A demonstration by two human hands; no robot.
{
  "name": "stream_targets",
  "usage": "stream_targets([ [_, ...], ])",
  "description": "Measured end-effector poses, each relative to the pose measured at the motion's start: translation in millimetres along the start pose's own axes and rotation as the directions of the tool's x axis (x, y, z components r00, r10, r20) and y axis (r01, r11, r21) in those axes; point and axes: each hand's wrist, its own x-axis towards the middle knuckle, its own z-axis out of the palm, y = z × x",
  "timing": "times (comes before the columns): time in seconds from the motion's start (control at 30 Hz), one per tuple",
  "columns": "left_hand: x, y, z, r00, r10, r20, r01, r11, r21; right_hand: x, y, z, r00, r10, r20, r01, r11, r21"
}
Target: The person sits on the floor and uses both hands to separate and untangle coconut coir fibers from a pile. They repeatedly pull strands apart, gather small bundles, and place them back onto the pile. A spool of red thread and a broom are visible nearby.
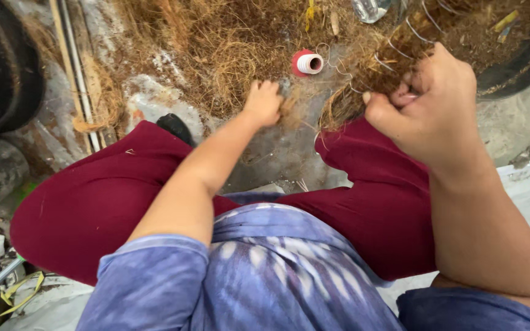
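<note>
Between our knees, at twelve o'clock from the lap, lies a loose heap of coir (216, 55), dry, brown and wiry. Our left hand (262, 103) is down on its near edge with the fingers curled together into the strands; whether they pinch a tuft or only press on it we cannot tell. At two o'clock our right hand (433, 107) is clamped on a fibre bundle (363, 86), thumb and fingers pinched tight at its lower end. White thread (400, 46) winds round the bundle in spaced loops, so it reads as a rough, rope-like roll running up toward one o'clock.

We judge the bundle light and springy, soft to squeeze yet scratchy, and apt to shed or fray wherever it is not bound. The best hold looks to be on the wrapped stretch, close to the loops, where the fibres are packed firm; the loose end would likely pull apart.

At twelve o'clock, just beyond the left hand, a spool (307, 62) with a red flange and white thread lies on its side on the gritty grey floor (277, 153). Our trousers (93, 202) are smooth dark red cloth, and the shirt is soft mottled blue.
</note>
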Motion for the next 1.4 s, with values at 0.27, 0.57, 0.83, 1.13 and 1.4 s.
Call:
stream_targets([
  [0.27, -12.6, -65.6, -75.3, 0.981, -0.192, -0.028, 0.149, 0.842, -0.519, 0.9, 2.0, 3.6, 0.991, -0.137, -0.001, 0.137, 0.99, -0.025],
  [0.57, -120.6, -81.3, -203.1, 0.605, 0.258, -0.753, -0.232, 0.962, 0.144, -7.9, -19.6, 10.6, 0.963, -0.267, -0.025, 0.268, 0.963, 0.021],
  [0.83, -158.8, -59.5, -233.9, 0.722, -0.565, -0.4, 0.068, 0.633, -0.771, -20.2, -54.2, 29.0, 0.954, -0.298, -0.024, 0.299, 0.951, 0.078],
  [1.13, -200.3, -15.3, -191.7, 0.777, -0.629, -0.033, -0.215, -0.215, -0.953, -25.7, -112.3, 54.1, 0.938, -0.335, 0.092, 0.335, 0.942, 0.015],
  [1.4, -207.1, -14.5, -190.4, 0.886, -0.418, -0.198, -0.304, -0.202, -0.931, 2.5, -125.8, 83.2, 0.884, -0.437, 0.163, 0.436, 0.899, 0.043],
])
